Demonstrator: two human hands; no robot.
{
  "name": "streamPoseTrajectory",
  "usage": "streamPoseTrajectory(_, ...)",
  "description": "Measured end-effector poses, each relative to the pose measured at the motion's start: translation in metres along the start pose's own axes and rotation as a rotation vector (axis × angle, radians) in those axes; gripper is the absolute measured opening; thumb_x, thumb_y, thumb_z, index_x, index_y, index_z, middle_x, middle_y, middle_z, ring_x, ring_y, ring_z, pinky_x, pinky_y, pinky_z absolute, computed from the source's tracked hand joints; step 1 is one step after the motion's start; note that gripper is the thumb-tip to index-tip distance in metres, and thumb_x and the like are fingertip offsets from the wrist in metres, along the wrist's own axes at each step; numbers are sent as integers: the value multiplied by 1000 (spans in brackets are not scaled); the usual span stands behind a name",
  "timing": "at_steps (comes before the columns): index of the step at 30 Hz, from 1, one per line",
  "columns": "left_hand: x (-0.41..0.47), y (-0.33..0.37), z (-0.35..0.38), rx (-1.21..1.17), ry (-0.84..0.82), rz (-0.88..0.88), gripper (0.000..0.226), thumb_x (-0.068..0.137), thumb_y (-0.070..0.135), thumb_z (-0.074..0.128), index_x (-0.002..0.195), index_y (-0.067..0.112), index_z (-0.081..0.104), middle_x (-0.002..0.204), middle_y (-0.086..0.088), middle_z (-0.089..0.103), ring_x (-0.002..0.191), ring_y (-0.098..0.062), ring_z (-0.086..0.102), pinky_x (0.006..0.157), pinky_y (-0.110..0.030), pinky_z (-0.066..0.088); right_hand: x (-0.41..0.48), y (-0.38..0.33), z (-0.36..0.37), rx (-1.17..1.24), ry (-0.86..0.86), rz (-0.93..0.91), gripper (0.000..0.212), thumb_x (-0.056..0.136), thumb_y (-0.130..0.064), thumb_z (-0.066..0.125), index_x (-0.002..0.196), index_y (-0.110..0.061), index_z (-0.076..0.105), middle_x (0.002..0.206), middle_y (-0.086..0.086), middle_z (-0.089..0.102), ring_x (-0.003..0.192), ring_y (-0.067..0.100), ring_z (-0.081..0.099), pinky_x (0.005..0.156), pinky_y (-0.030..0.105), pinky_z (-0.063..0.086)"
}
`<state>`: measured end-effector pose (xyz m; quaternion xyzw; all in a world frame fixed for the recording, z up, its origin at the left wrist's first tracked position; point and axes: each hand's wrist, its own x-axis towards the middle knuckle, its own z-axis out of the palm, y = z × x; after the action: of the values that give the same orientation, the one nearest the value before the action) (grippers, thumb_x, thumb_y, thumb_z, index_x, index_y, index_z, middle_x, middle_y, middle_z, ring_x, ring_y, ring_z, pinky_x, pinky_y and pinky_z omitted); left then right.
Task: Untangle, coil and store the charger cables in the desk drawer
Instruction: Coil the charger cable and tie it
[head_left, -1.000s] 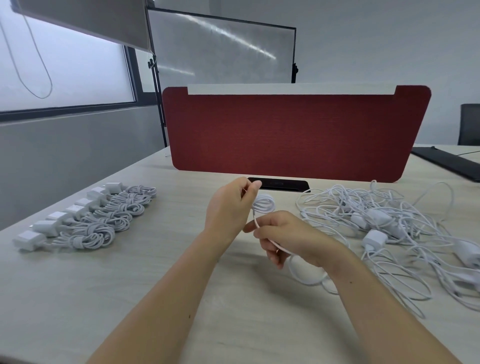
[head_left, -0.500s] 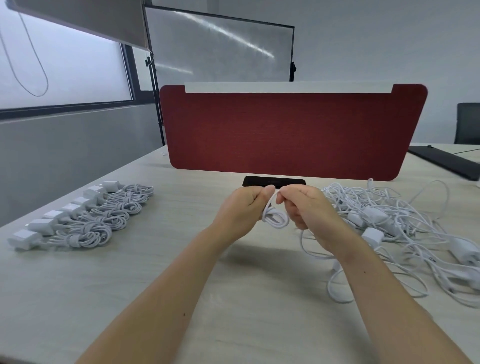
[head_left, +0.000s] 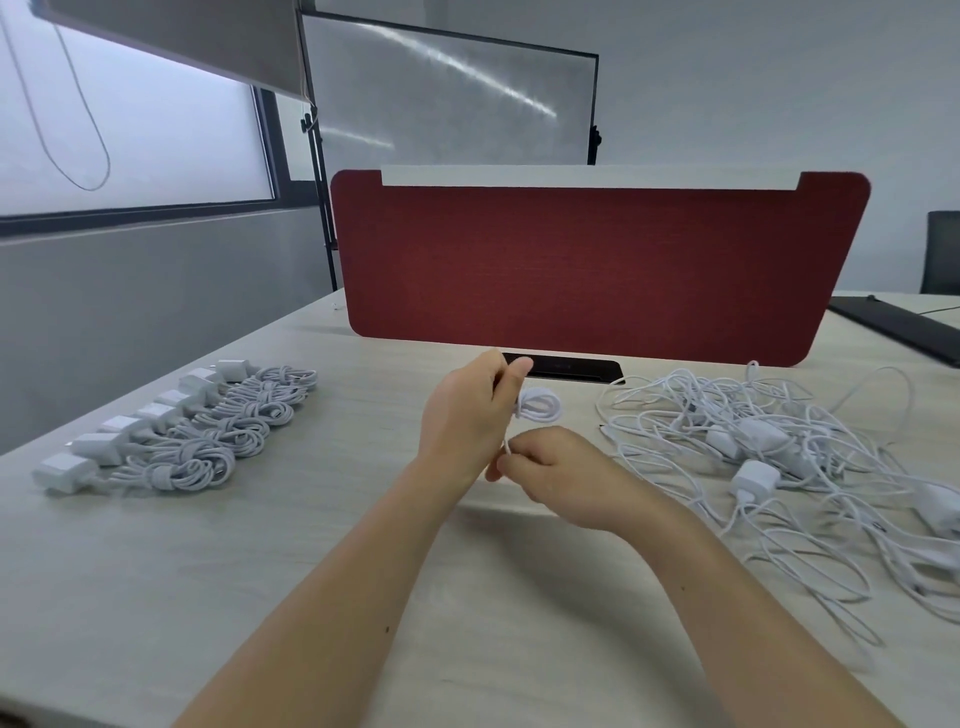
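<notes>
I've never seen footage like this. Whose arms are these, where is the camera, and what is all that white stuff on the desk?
There is no machine here: a person wears a camera on the head, so you look forward and down along their bare arms.

The left hand pinches a small coil of white cable above the desk. The right hand, just below it, grips the strand that runs down from that coil.

On the left lies a neat row of finished chargers, each cable wound into a bundle beside its white plug block. On the right is a loose tangled heap of cables not yet sorted. Behind stands a red divider panel. No drawer is visible.
</notes>
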<state>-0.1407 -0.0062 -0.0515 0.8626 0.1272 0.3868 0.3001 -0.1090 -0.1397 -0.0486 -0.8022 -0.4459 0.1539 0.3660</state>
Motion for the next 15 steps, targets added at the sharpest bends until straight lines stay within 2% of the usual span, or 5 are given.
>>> streamPoseTrajectory(4, 0, -1, 1, 94, -104, -26, 45, 95, 50, 54, 63, 19, 47, 55, 5, 51, 54, -12, 43, 53, -32, 35, -3, -1, -21, 54, 243, -114, 32, 94, -16, 56, 64, -17, 68, 54, -3, 42, 50, 11, 34, 50, 29, 28)
streamPoseTrajectory(8, -2, 3, 5, 13, -162, 23, 49, 98, 43, 52, 60, 12, 45, 57, -9, 54, 52, -14, 39, 52, -32, 31, -3, 10, -37, 202, 454, -90, 29, 94, -24, 65, 69, -9, 65, 45, -13, 36, 42, 4, 28, 43, 17, 24)
streamPoseTrajectory(10, -4, 9, 4, -159, -189, 45, 54, 102, 42, 47, 56, 15, 42, 48, -1, 47, 48, -11, 39, 52, -32, 33, -2, 15, -36, 334, 433, -49, 27, 95, -27, 64, 72, -11, 64, 44, -15, 39, 41, 3, 30, 42, 15, 26)
streamPoseTrajectory(12, -5, 14, 3, -319, -189, 44, 54, 104, 37, 44, 54, 18, 41, 46, 9, 42, 46, -9, 37, 51, -30, 33, 2, 18, -29, 557, 365, -13, 27, 95, -29, 63, 74, -11, 62, 49, -6, 41, 42, 7, 27, 39, 17, 23)
streamPoseTrajectory(15, -5, 16, 3, -371, -123, 32, 50, 106, 35, 38, 60, 15, 43, 51, 6, 44, 50, -11, 40, 53, -34, 39, 4, 22, -21, 801, 226, 53, 29, 99, -26, 56, 72, -17, 61, 54, -2, 33, 43, 8, 20, 38, 18, 16)
